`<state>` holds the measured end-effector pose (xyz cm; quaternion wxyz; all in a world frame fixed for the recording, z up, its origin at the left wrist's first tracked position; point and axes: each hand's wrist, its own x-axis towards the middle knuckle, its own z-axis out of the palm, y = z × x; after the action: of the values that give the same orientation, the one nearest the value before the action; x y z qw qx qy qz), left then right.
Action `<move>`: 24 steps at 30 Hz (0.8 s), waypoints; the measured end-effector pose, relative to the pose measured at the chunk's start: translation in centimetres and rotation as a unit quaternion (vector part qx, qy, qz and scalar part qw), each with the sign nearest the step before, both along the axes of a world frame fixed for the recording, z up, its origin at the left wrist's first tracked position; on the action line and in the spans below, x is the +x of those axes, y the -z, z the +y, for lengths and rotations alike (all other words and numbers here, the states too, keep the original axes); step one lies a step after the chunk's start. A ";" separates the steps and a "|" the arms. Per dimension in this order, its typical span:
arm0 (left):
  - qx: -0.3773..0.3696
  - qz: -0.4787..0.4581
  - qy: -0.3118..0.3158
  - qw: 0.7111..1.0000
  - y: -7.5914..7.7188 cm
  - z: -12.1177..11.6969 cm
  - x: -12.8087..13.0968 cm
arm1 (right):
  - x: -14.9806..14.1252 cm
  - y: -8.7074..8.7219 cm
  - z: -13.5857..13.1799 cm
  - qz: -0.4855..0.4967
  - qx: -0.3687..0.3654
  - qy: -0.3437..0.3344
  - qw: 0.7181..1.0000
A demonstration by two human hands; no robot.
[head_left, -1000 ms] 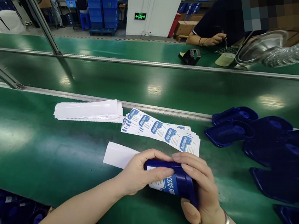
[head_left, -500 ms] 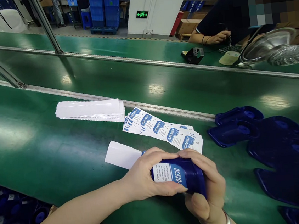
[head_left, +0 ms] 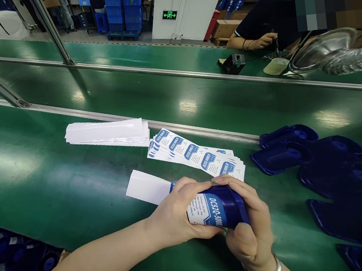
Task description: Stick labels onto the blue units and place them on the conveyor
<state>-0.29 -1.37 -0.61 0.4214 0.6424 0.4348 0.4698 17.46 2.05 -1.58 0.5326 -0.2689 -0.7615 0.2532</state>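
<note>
Between my two hands is a dark blue plastic housing (head_left: 233,207) with a white and blue printed label (head_left: 205,210) on its curved side. My left hand (head_left: 179,215) grips its left end, fingers over the top and thumb along the lower edge. Around its right end wraps my right hand (head_left: 253,225), with the thumb in front. Just behind my left hand a mostly bare label strip (head_left: 147,187) lies on the green bench, partly hidden by that hand. A fanned stack of printed label sheets (head_left: 192,153) lies beyond the housing.
White backing strips (head_left: 106,132) are piled to the left. Several blue housings (head_left: 337,175) stand at the right, and more (head_left: 13,261) fill the lower left. A metal rail (head_left: 200,133) runs behind the labels. Across the bench, a person's hand (head_left: 266,40) works near a metal fume hood (head_left: 323,49).
The left thumb has slid down off the label face to the housing's lower edge, so more of the print shows. The housing has turned slightly in my hands. The view has shifted a little.
</note>
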 end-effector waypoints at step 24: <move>-0.365 -0.313 0.017 0.877 -3.1 1.6 -1.6 | -1.2 -0.8 0.5 -0.072 0.038 -0.071 0.994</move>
<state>-1.86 0.18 2.47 0.7478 0.2701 0.4096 0.4473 16.26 2.54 -0.83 0.4671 -0.2106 -0.8241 0.2414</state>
